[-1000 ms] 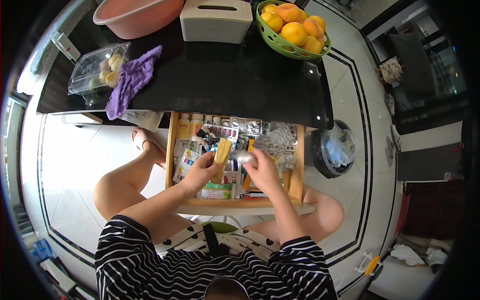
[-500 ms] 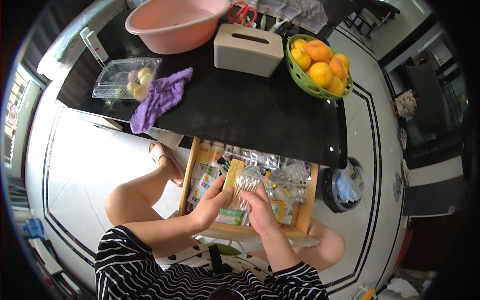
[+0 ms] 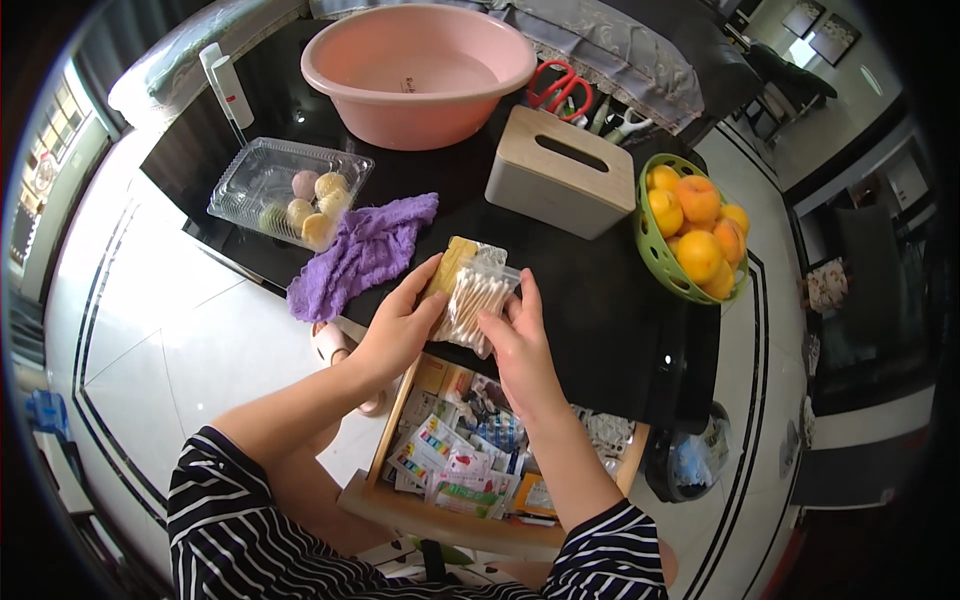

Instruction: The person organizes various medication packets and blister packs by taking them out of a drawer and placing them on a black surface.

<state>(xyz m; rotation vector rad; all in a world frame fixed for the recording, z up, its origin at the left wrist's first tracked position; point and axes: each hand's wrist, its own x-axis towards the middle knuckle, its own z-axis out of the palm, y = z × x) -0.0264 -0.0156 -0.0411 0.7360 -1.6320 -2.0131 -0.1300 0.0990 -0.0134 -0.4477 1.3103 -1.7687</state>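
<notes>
In front of me, over the near edge of the black table, both hands hold packets side by side. My left hand [image 3: 400, 312] grips a flat yellow packet [image 3: 455, 256], thumb on its front. My right hand [image 3: 522, 340] pinches a clear zip bag of cotton swabs [image 3: 474, 306], which overlaps the yellow packet. Something silvery and clear peeks out behind the bag's top; its kind is hard to tell. Below my hands a wooden drawer [image 3: 440, 518] is pulled out, filled with medicine boxes, sachets and blister packs. My right forearm covers part of it.
On the table [image 3: 440, 215] are a pink basin [image 3: 420, 112], a tissue box [image 3: 560, 185], red-handled scissors [image 3: 560, 88], a green basket [image 3: 655, 245] of orange fruit, a purple cloth [image 3: 365, 255] and a clear plastic container [image 3: 245, 190] with round food. A bin [image 3: 690, 465] stands at right.
Both hands have risen with the yellow packet and the swab bag, from over the drawer to over the table's near edge. The view has shifted too, so the table sits lower in it.
</notes>
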